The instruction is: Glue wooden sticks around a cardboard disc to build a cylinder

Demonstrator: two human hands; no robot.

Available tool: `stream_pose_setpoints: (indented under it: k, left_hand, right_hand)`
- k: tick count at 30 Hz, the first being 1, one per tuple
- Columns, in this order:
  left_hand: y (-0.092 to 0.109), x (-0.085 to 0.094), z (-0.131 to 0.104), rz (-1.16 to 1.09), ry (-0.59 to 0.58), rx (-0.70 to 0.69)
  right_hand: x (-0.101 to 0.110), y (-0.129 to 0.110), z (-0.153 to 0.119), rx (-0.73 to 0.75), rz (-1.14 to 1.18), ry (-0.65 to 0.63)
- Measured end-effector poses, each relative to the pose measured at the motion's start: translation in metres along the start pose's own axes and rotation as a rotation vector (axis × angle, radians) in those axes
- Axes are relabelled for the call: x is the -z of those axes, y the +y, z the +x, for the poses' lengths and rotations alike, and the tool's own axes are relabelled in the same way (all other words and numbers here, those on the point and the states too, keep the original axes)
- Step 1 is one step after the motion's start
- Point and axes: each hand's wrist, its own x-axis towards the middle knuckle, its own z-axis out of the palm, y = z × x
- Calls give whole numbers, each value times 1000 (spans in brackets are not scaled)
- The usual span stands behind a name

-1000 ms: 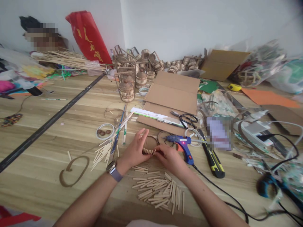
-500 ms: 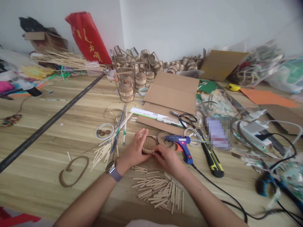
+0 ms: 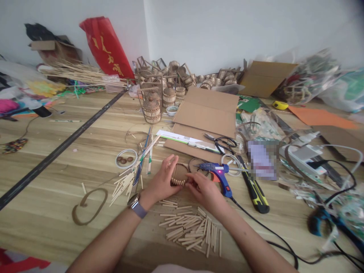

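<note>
Stick-lined ring (image 3: 177,182) between your hands | left hand (image 3: 159,182): fingers cupping its 9 o'clock side | right hand (image 3: 203,188): fingers pinching its 4 o'clock edge | glue gun (image 3: 220,168) at its 3 o'clock | loose sticks (image 3: 191,229) at 6

Slatted ring (image 3: 178,182) apparently part-hidden behind left hand (image 3: 159,179).

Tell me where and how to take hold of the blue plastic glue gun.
Probably best by the handle of the blue plastic glue gun, coming from the near right side with the right hand. The gun lies on its side, handle slanting toward the wearer, nozzle pointing left, away from that grip.
</note>
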Motion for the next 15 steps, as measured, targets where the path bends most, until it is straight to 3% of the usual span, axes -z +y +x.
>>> stream_pose_setpoints:
  k: [5, 10, 12, 15]
  left_hand:
    - [2, 3, -1, 6, -15, 28]
    - [7, 2, -1, 82, 16, 61]
    - [9, 2, -1, 114, 27, 62]
    - [10, 1, -1, 138, 40, 56]
  right_hand:
    - [32, 4, -9, -29, -47, 154]
    - [60, 25, -26, -269, -134, 316]
    - [64, 35, -32, -391, -150, 334]
    - [64, 45, -35, -537, -105, 255]
